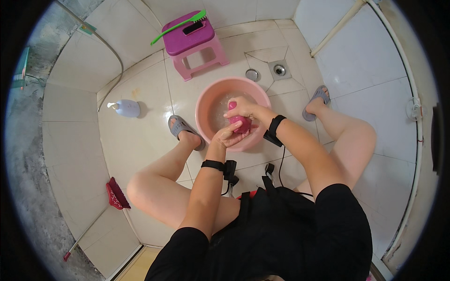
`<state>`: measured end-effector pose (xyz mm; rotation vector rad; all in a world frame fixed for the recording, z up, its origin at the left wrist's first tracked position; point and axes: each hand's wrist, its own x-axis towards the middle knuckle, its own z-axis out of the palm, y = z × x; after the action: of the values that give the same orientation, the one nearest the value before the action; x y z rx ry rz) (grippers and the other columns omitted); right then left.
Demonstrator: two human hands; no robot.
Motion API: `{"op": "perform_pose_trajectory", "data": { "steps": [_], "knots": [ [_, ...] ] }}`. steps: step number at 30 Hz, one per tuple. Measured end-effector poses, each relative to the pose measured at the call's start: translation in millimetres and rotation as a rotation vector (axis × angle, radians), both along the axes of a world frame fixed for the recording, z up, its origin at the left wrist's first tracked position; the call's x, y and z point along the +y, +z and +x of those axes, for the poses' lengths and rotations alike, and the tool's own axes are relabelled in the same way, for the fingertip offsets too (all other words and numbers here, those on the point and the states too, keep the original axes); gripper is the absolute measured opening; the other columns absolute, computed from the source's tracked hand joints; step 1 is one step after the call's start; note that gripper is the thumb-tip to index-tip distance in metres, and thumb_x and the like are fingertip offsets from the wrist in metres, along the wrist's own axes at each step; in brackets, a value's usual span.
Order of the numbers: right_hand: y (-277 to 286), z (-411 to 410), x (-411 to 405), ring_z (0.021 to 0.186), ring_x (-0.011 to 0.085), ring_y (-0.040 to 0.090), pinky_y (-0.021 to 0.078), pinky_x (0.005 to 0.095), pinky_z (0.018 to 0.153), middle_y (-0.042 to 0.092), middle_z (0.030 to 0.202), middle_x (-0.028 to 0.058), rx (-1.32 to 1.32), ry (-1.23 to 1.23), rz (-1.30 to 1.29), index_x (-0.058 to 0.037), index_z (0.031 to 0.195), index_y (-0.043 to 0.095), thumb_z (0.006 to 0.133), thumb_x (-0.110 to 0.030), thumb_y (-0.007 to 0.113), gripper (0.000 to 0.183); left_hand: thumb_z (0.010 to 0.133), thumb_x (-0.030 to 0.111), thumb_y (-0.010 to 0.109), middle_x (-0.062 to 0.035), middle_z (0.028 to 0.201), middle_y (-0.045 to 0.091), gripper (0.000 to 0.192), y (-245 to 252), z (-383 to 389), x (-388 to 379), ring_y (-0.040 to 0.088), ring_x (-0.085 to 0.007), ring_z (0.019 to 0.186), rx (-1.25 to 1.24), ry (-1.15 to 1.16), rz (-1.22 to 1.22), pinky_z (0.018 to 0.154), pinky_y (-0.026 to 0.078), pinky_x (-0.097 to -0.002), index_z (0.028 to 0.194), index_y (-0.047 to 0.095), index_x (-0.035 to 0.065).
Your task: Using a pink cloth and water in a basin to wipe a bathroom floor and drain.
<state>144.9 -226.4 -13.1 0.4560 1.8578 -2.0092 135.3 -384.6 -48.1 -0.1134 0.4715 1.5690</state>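
Both hands are over a round pink plastic basin (205, 98) on the floor between my feet. Cloudy, sudsy water (218, 114) lies in it. A wet, deep-pink item (242, 125) is bunched up between the hands; I cannot tell whether it is cloth. My left hand (228, 136) cups it from the near side, thumb on top. From the far side my right hand (245, 108) wraps round its upper part, and a rounded pink end sticks out past the fingers. The grip hides much of the item.
A purple-topped pink plastic stool (188, 44) at the back bears a long green brush (179, 26) and a black-and-pink brush (193, 28). Left stands a pump bottle (127, 108). A floor drain (280, 70) and its round cover (252, 74) lie beyond the basin. A red broom (114, 195) leans left.
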Motion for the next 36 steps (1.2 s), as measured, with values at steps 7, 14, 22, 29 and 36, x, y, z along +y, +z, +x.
{"op": "perform_pose_trajectory", "data": {
  "steps": [7,14,22,29,36],
  "knots": [
    [-38,-15,-14,0.062,0.0273,0.057,0.0486,0.0385,0.064,0.061,0.071,0.0159,-0.055,0.168,0.562,-0.0017,0.08,0.064,0.065,-0.007,0.069,0.017,0.083,0.014,0.068,-0.0075,0.102,0.064,0.018,-21,11,27,0.059,-0.0115,0.089,0.331,-0.026,-0.554,0.064,0.043,-0.0227,0.097,0.06,0.0062],
    [-39,-3,-57,0.084,0.0437,0.063,0.0512,0.0478,0.075,0.065,0.086,0.0254,-0.056,0.184,0.979,-0.0024,0.08,0.069,0.071,-0.002,0.057,0.015,0.076,0.035,0.071,-0.0197,0.101,0.068,0.046,-67,58,27,0.064,-0.0351,0.098,1.358,0.377,-0.953,0.079,0.048,-0.0408,0.109,0.062,0.0042],
    [11,6,14,0.085,0.0129,0.06,0.049,0.0287,0.076,0.062,0.097,0.0058,0.0,0.011,-0.099,-0.0045,0.104,0.06,0.086,-0.033,0.068,0.034,0.081,0.004,0.063,-0.002,0.078,0.052,0.017,10,19,16,0.047,-0.0118,0.062,0.047,0.196,-0.166,0.049,0.035,-0.0231,0.094,0.054,0.0087],
    [46,24,-21,0.073,0.0348,0.063,0.0495,0.0408,0.071,0.063,0.076,0.0199,0.164,-0.134,0.678,-0.004,0.079,0.066,0.072,-0.023,0.066,0.02,0.081,0.004,0.065,-0.0034,0.076,0.057,0.013,37,31,30,0.048,-0.0109,0.057,0.631,-0.019,-0.467,0.046,0.035,-0.0243,0.091,0.058,0.0038],
    [22,43,-64,0.085,0.0404,0.063,0.0492,0.0479,0.074,0.065,0.087,0.0219,0.121,-0.429,0.679,-0.004,0.086,0.065,0.075,-0.013,0.062,0.015,0.087,0.025,0.061,-0.0132,0.103,0.069,0.032,-67,41,1,0.065,-0.0268,0.094,1.602,-0.026,-1.046,0.08,0.049,-0.04,0.111,0.064,0.004]
  ]
}}
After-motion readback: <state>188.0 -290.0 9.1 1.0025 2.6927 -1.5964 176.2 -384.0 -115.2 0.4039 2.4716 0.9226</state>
